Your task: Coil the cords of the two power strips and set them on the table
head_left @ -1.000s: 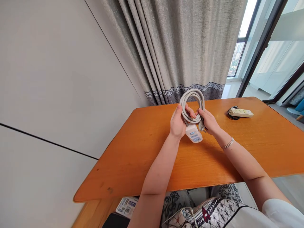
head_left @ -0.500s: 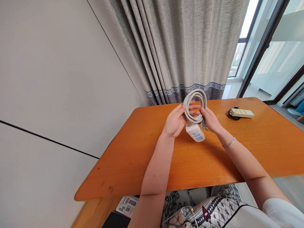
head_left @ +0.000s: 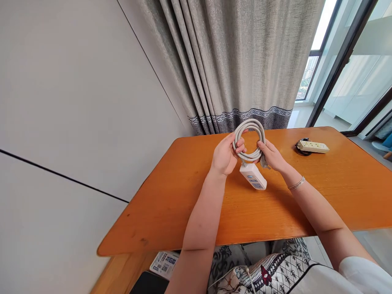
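Note:
I hold a coiled grey-white power cable (head_left: 249, 126) upright above the orange wooden table (head_left: 190, 200). My left hand (head_left: 225, 155) is closed on the coil's left side. My right hand (head_left: 272, 156) pinches the coil's lower right, where the plug hangs. A white power strip (head_left: 253, 176) with blue switches dangles from the bottom of the coil, its lower end close to the tabletop.
A second cream power strip (head_left: 312, 146) with a black cord lies at the table's far right. Grey curtains (head_left: 239, 61) hang behind the table, a pale wall (head_left: 76, 102) runs along the left, and glass doors (head_left: 358, 69) stand at right. A printed cloth lies on my lap.
My left hand has closed its fingers round the coil again after loosening. The white power strip has swung lower and to the right.

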A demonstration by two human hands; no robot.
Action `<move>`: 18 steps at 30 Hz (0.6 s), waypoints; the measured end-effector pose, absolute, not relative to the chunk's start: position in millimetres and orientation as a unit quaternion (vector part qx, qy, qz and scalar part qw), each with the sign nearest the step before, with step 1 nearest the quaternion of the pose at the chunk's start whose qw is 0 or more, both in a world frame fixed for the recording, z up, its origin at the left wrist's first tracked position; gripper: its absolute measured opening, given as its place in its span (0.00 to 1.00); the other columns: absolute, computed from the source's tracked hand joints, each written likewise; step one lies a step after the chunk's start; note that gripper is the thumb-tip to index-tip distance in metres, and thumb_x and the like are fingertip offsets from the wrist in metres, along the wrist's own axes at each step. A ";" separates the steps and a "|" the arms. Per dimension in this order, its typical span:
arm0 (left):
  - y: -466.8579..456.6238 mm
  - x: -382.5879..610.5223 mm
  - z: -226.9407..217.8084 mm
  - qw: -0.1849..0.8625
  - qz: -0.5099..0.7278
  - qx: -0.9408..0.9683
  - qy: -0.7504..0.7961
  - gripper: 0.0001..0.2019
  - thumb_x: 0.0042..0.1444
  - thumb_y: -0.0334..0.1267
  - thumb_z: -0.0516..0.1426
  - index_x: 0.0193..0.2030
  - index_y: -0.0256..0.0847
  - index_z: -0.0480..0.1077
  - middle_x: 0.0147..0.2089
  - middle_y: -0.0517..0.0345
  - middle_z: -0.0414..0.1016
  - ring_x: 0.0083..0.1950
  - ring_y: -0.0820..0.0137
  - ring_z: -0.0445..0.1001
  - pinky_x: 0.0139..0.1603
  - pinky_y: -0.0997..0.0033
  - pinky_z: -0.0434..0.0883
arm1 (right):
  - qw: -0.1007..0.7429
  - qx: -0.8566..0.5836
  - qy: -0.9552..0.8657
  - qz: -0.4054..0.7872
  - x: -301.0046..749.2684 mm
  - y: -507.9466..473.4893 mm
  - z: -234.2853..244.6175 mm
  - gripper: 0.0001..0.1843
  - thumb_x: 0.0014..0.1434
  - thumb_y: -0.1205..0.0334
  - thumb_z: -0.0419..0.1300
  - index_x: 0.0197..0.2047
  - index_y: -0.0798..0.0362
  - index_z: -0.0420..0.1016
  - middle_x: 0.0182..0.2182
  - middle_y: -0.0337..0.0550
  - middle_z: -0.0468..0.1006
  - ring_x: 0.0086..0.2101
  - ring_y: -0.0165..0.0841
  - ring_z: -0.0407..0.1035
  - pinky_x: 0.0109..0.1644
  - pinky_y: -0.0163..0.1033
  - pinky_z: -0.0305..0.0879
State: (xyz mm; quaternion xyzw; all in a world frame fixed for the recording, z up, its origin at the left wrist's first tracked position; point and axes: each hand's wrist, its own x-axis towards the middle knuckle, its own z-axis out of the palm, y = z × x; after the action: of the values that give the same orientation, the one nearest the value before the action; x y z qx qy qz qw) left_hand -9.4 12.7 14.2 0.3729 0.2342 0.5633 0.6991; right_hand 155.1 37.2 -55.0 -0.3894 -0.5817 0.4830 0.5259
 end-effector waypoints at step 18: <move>35.6 -7.6 -3.9 0.664 0.578 0.399 0.256 0.14 0.65 0.43 0.55 0.38 0.35 0.76 0.30 0.54 0.77 0.34 0.71 0.78 0.44 0.69 0.74 | 0.574 -0.395 -0.533 0.480 153.6 43.7 -58.6 0.32 0.50 0.27 0.60 0.35 0.46 0.57 0.20 0.30 0.72 0.20 0.33 0.72 0.22 0.38 0.71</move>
State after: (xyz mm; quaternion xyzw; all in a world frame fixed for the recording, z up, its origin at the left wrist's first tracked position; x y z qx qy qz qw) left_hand -7.6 35.6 -3.9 0.3991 0.2555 0.5782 0.6642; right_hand 153.6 43.7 -58.6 -0.3952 -0.5331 0.4797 0.5740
